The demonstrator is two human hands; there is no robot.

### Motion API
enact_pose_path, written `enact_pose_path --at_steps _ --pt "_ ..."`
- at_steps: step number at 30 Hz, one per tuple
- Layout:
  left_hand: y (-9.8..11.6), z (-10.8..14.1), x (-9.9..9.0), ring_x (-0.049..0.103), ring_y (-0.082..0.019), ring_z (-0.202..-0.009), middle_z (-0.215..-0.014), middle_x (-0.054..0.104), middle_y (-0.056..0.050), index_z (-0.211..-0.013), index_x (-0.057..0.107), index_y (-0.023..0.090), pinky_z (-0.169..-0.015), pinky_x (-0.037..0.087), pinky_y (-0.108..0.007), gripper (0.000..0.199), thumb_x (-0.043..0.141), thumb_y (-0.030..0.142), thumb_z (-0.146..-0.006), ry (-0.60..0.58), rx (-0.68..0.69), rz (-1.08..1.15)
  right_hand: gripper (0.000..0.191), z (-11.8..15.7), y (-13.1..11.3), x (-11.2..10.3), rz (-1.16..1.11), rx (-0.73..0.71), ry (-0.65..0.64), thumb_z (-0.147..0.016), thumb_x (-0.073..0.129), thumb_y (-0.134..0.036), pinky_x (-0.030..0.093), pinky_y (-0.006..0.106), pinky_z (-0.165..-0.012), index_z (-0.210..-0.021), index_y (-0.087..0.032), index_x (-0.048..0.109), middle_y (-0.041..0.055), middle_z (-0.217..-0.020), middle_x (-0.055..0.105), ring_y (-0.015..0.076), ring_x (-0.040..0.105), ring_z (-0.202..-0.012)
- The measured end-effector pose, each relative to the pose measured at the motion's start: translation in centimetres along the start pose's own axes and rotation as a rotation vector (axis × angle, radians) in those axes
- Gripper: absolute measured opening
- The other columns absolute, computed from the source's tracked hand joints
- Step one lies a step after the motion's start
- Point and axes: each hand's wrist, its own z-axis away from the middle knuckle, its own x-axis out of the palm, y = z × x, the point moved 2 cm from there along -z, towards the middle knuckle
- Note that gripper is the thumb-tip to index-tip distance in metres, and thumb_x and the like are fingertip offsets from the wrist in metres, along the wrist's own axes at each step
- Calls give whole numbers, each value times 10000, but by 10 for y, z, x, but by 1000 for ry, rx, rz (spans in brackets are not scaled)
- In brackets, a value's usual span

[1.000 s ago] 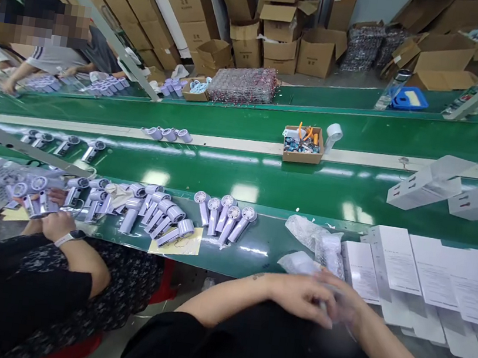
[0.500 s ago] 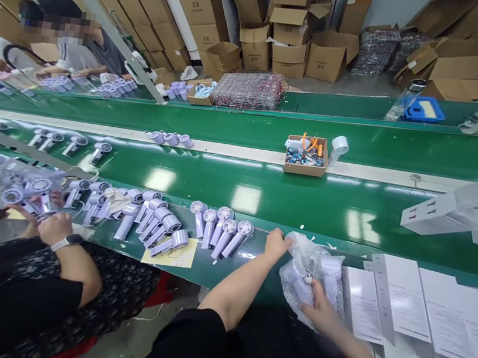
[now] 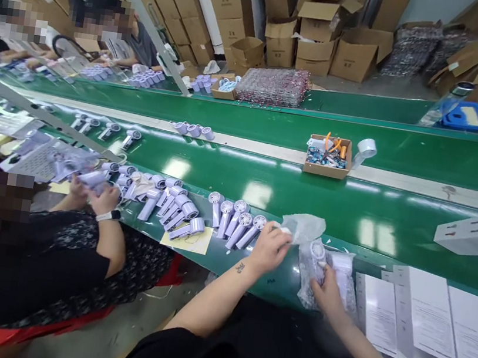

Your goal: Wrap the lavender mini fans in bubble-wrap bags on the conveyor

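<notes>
Wearer's two hands point(image 3: 269, 247), five grille-up fans point(image 3: 243, 221)

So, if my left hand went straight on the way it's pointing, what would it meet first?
Probably the clear, crumpled plastic bag just ahead of your left hand; depth is unclear, so they may already touch.

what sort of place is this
Probably a factory assembly or packing line: there's what looks like a long green conveyor belt, a cluster of matching lilac handheld fans, and stacked cardboard boxes in the background.
</notes>
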Motion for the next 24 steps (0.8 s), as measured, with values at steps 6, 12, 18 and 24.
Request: enact_pose_path --at_steps 6,12,18,24 --pt "17 56 20 504 -193 -848 -788 581 -65 -929 661 224 -764 453 -338 213 457 199 -873 -150 158 -181 455 -9 -59 -3 -71 88 -11 -736 564 -526 480 445 -836 -1048 -195 568 123 -1115 578 288 552 -1030" --pt "-15 77 7 564 -175 -944 -938 626 -79 -998 629 201 -883 447 -292 280 410 357 -921 -239 -193 -70 339 3 -80 30 -136 244 -228 -750 539 -542 510 340 -566 -862 -230 615 12 -654 617 203 603 -586" --pt "-82 65 -12 576 -306 -1035 -1087 582 -209 -1028 560 89 -884 440 -405 293 605 256 -791 -337 -850 -212 411 12 -75 28 -74 335 -109 -819 409 -554 480 350 -549 -1069 -251 528 4 -683 610 191 593 -475" --pt "-57 82 -15 630 -184 -736 -793 652 -88 -937 591 119 -634 476 -266 307 482 394 -852 -312 -860 101 310 7 -97 28 -81 311 38 -755 516 -532 412 393 -741 -854 -244 572 9 -589 559 251 579 -668"
